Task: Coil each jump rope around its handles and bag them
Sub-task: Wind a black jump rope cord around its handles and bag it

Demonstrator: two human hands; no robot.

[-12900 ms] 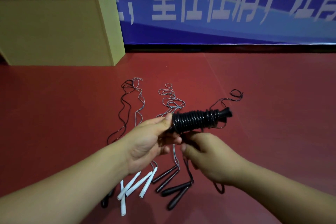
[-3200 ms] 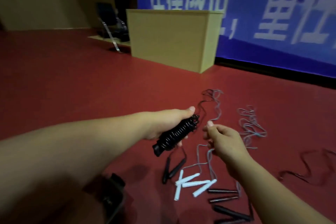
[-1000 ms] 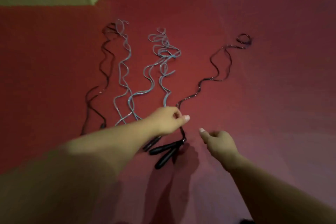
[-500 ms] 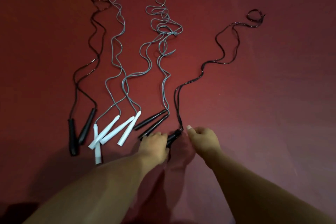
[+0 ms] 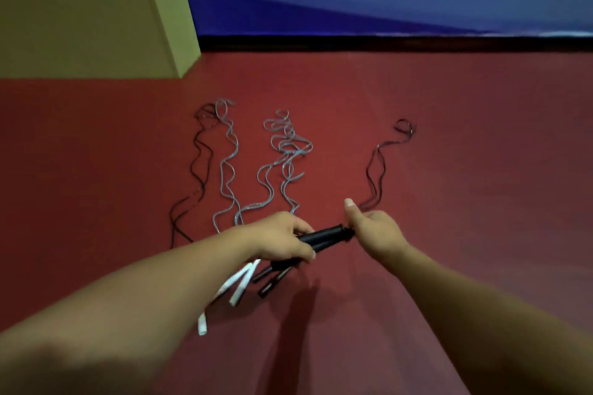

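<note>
Both forearms are showing bare all the way down from the bottom edge, no sleeves coming into view. The left hand (image 5: 282, 239) and right hand (image 5: 373, 231) are going bare too, with short plain nails. The nearest bit of left arm is looking blurry.

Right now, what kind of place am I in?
Probably a sports hall or gym: a smooth red floor, a blue banner with large white characters along the wall, and jump ropes laid out in a row.
</note>
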